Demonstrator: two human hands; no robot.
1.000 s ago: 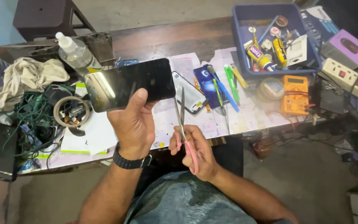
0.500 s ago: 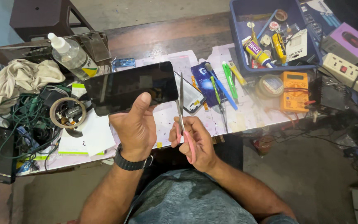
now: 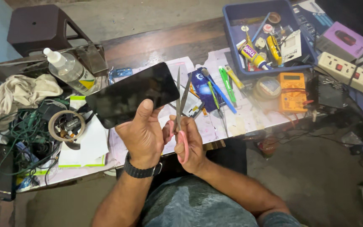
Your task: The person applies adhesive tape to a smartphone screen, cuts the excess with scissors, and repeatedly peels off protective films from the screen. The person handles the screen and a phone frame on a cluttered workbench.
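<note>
My left hand [image 3: 141, 133] holds a black smartphone [image 3: 131, 94] by its lower edge, thumb on the dark screen, above the front of the workbench. A black watch sits on that wrist. My right hand [image 3: 190, 145] grips pink-handled scissors [image 3: 180, 107]. Their blades point up and stand slightly apart, right beside the phone's right edge.
The cluttered bench holds a clear squeeze bottle [image 3: 68, 69], a tape roll [image 3: 66, 125], tangled green wires [image 3: 24, 134], a cloth [image 3: 19, 92], screwdrivers [image 3: 221, 90], a yellow multimeter [image 3: 293, 90], a blue tray [image 3: 232, 42] of tools and a power strip [image 3: 349, 71]. A dark stool [image 3: 38, 27] stands behind.
The scissor blades have parted from closed to slightly apart. The phone and both hands stay roughly where they were, above the bench's front edge.
</note>
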